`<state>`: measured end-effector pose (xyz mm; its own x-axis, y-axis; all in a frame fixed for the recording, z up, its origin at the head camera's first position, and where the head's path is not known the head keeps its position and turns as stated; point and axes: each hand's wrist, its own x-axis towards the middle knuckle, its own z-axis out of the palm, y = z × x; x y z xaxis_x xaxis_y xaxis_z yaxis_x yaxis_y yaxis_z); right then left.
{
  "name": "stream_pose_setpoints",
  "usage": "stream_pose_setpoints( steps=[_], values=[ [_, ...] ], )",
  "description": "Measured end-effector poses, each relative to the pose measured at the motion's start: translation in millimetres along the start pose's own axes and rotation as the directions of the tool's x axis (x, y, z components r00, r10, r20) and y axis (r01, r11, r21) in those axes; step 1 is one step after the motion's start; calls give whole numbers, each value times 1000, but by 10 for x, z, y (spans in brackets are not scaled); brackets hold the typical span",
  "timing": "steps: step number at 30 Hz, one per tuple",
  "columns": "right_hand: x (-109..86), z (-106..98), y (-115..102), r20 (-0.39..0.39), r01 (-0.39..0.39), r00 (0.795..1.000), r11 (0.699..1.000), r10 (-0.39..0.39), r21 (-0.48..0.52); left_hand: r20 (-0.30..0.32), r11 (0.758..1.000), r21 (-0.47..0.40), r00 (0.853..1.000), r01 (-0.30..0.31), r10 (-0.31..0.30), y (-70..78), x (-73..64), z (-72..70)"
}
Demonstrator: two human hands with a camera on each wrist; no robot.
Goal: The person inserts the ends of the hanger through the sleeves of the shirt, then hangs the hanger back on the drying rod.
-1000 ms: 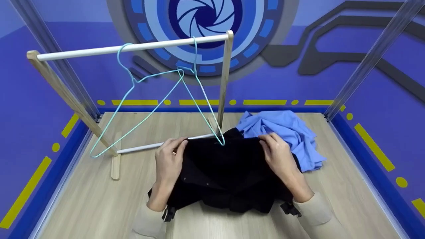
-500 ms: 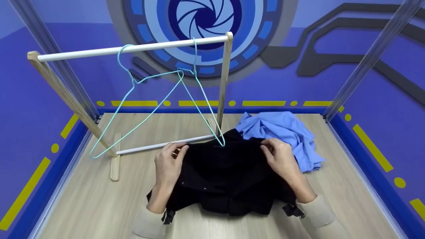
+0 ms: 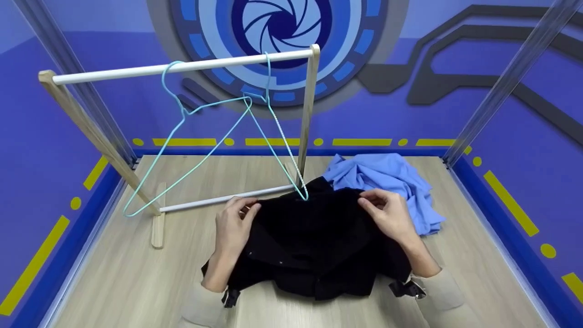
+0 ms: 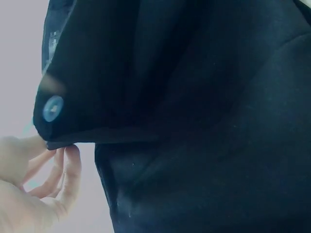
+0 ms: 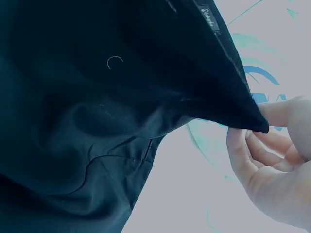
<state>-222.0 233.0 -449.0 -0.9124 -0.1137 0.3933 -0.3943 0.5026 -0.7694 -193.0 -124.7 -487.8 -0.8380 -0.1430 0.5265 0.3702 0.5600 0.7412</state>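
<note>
A black garment (image 3: 314, 246) is held up by its top edge in the head view, its lower part bunched above the table. My left hand (image 3: 234, 230) pinches one corner of that edge between thumb and fingers. At the opposite corner, my right hand (image 3: 391, 216) pinches the cloth the same way. The left wrist view shows a round button (image 4: 53, 108) close to the pinched corner. A small label (image 5: 209, 19) lies inside the edge in the right wrist view. One light blue wire hanger (image 3: 278, 141) hangs just behind the garment, its lower corner overlapping the cloth in view.
A wooden rack with a white top rail (image 3: 218, 62) stands at the left, carrying a second blue hanger (image 3: 157, 155). Crumpled blue cloth (image 3: 387, 173) lies on the table behind my right hand. Blue walls enclose the table (image 3: 123, 273).
The garment's top edge, stretched straight a second ago, now sags and curves a little. My right hand has shifted slightly to the right; both hands keep their pinch.
</note>
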Motion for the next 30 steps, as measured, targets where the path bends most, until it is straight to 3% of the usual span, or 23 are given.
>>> stream_pose_setpoints(
  steps=[4,12,21,30],
  values=[
    [5,-4,-69,-4,-36,999,998,36,46,24,1000,-6,1000,9,-9,-18,-3,18],
    [-33,-50,-414,-2,-42,999,995,42,91,57,1000,-11,998,23,-23,-56,-23,53],
    [-37,-46,-420,-19,-44,999,990,47,131,-24,1000,-22,1000,-15,15,-38,-17,18],
    [-29,-39,-413,-13,-48,999,990,50,131,-100,995,38,990,-95,99,34,-28,-91]
  ],
)
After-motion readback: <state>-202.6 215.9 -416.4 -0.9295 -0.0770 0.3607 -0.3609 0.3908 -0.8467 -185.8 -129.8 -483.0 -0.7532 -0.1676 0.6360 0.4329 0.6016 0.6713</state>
